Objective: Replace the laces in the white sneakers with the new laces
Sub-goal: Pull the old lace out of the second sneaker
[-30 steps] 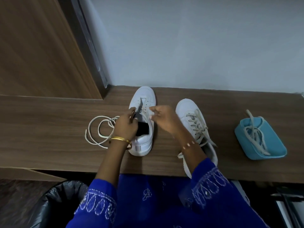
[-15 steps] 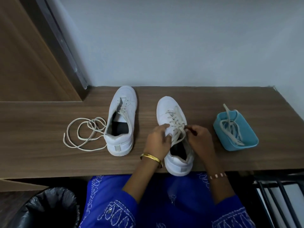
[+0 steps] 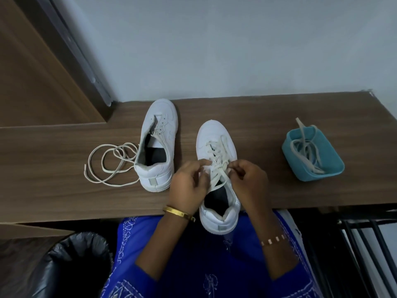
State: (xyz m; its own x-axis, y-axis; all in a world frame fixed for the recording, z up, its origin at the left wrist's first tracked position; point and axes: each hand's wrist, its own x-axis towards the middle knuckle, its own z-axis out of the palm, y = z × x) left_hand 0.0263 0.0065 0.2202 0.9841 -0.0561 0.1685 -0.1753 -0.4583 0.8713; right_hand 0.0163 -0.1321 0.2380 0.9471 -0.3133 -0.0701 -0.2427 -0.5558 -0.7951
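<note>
Wooden counter (image 3: 268,117): two white sneakers (image 3: 160,145) (image 3: 217,168), loose lace (image 3: 107,162), blue tub (image 3: 311,160).

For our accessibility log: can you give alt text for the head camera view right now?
Both hands, left hand and right hand, work at the cream laces of the laced white sneaker at the wooden desk's near edge. An unlaced white sneaker and a loose cream lace lie left; a blue tub of laces sits right.

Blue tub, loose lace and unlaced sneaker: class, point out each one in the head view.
blue tub (image 3: 332,172), head view, on its near wall.
loose lace (image 3: 102,162), head view, on a coiled loop.
unlaced sneaker (image 3: 160,109), head view, on its toe cap.
</note>
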